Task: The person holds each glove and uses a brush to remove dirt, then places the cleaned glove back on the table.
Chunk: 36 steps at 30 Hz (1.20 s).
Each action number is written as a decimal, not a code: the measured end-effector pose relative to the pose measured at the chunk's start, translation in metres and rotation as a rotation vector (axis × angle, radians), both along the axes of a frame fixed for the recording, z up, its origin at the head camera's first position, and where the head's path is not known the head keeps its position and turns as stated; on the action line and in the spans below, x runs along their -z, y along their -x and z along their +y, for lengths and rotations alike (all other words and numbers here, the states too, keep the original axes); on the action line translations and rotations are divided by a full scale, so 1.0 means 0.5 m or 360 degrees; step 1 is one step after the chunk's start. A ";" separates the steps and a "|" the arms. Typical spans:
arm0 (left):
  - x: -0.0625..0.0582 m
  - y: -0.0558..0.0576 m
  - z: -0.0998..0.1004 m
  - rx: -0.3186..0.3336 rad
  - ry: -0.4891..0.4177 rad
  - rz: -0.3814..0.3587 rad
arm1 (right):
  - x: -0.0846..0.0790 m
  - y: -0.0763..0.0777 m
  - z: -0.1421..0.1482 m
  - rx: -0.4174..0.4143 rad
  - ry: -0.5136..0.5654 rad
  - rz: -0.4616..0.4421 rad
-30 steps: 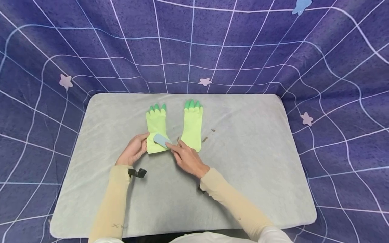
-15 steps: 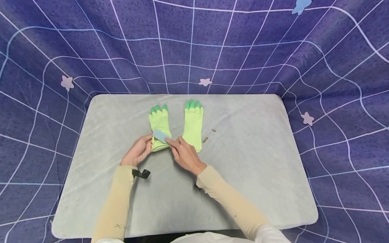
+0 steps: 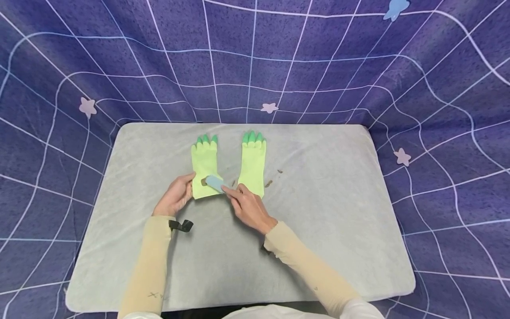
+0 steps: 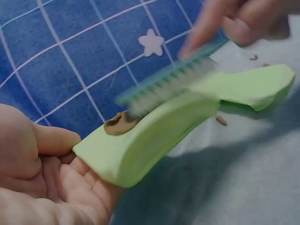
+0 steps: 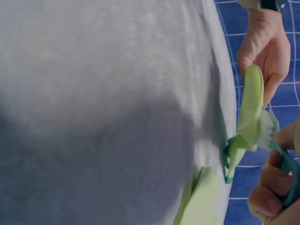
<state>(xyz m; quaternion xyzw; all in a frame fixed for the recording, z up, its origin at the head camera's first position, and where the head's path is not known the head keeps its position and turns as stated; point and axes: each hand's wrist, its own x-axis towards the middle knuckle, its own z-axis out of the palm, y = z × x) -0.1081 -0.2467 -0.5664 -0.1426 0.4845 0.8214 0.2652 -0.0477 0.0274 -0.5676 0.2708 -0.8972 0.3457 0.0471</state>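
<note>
My left hand [image 3: 174, 195] pinches the cuff of a light green rubber glove [image 3: 204, 159], thumb on top and fingers beneath, as the left wrist view shows. On the raised cuff sits a brown, paste-like clump [image 4: 121, 124]. My right hand [image 3: 253, 209] grips a scrub brush [image 3: 215, 183] with a teal back and pale bristles, index finger stretched along the back. In the left wrist view its bristles [image 4: 164, 86] press on the cuff beside the clump, blurred. The brush handle [image 5: 288, 171] shows inside the curled fingers in the right wrist view.
A second green glove [image 3: 253, 164] with darker green fingertips lies flat to the right, its cuff partly behind my right hand. Small brown crumbs [image 3: 268, 183] lie around it on the grey-covered table [image 3: 326, 199]. A blue gridded curtain [image 3: 255, 66] encloses the table's back and sides.
The brush went up and left over the cuff, then back down to the right, uncovering the brown clump. The held glove shifted right and tilted, then returned left. The other glove stayed put.
</note>
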 end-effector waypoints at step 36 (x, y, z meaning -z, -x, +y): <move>-0.002 0.011 0.045 0.0038 0.0215 0.0028 | -0.006 0.018 -0.024 0.0047 -0.0019 -0.0007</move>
